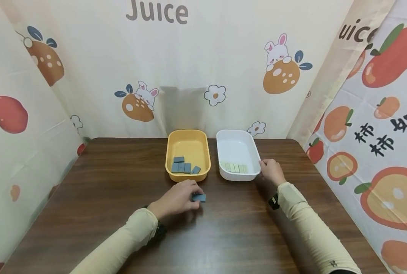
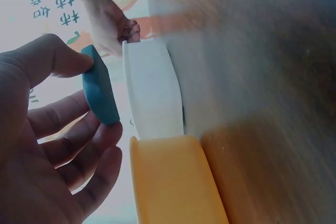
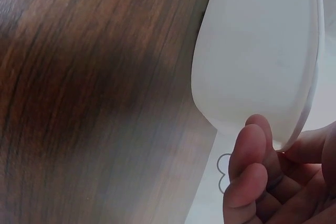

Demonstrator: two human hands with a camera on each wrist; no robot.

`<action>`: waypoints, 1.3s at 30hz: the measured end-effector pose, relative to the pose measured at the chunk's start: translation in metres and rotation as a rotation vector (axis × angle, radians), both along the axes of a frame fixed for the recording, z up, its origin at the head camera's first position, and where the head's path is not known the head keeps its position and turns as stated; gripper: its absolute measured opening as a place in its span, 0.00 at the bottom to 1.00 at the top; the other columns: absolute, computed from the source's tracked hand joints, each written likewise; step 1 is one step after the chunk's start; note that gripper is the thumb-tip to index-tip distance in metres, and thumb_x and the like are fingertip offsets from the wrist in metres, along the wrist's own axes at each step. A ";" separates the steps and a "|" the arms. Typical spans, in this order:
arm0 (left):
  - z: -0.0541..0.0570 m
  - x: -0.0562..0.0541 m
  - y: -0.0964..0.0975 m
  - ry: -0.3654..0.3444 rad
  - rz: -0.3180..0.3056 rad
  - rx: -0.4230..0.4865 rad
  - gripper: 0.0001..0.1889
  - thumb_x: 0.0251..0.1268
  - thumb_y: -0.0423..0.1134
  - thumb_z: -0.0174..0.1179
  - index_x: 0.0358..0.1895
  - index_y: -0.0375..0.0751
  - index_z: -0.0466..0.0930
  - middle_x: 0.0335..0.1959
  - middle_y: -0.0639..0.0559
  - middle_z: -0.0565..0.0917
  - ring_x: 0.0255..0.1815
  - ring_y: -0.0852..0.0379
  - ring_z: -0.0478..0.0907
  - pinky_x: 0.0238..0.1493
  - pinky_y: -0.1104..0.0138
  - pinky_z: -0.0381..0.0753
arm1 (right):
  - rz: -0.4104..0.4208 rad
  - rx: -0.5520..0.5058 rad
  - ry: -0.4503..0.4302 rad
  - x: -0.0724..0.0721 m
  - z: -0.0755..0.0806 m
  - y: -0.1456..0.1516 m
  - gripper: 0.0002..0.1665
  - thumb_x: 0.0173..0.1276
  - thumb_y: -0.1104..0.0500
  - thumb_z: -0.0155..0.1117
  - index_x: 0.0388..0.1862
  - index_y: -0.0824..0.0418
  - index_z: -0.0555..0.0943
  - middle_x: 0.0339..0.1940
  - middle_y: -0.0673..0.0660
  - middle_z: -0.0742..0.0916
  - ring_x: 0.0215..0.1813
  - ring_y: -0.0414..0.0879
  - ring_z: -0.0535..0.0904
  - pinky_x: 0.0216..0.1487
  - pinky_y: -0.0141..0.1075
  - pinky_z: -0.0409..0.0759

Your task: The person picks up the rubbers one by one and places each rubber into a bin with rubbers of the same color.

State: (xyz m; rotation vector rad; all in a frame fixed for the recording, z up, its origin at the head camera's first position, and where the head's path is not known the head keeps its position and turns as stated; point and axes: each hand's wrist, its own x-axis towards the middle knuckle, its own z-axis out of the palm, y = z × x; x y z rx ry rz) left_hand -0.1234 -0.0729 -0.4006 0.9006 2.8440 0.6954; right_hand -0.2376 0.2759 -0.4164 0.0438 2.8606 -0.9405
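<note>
My left hand (image 1: 181, 198) pinches a blue-grey domino-like tile (image 1: 198, 198) between thumb and fingers, just in front of the yellow tray (image 1: 188, 177). Seen from the left wrist, the tile (image 2: 101, 85) stands on edge between the thumb and the other fingers. Several similar blue-grey tiles (image 1: 181, 167) lie at the near end of that tray. My right hand (image 1: 272, 171) grips the near right rim of the white tray (image 1: 237, 177). In the right wrist view the thumb is at the rim and the fingers (image 3: 249, 145) are against the outer wall.
Several pale green tiles (image 1: 235, 168) sit in a row at the near end of the white tray. Both trays stand side by side at the far edge of a dark wooden table (image 1: 224, 236). A printed curtain (image 1: 189, 57) hangs behind and along both sides.
</note>
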 end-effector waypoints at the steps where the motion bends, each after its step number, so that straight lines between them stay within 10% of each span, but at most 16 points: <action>1: 0.000 0.000 0.000 0.001 0.012 0.004 0.13 0.56 0.44 0.65 0.44 0.47 0.85 0.37 0.60 0.79 0.39 0.63 0.71 0.43 0.69 0.76 | -0.001 0.000 0.001 0.000 0.000 0.000 0.23 0.79 0.55 0.42 0.39 0.69 0.80 0.18 0.54 0.81 0.19 0.43 0.76 0.24 0.35 0.72; 39: 0.008 -0.033 -0.018 0.101 0.209 0.163 0.14 0.59 0.41 0.67 0.47 0.41 0.84 0.44 0.49 0.83 0.43 0.54 0.80 0.47 0.59 0.81 | -0.001 0.013 0.006 0.001 0.002 -0.001 0.23 0.79 0.55 0.42 0.37 0.69 0.80 0.18 0.55 0.81 0.19 0.43 0.75 0.26 0.35 0.70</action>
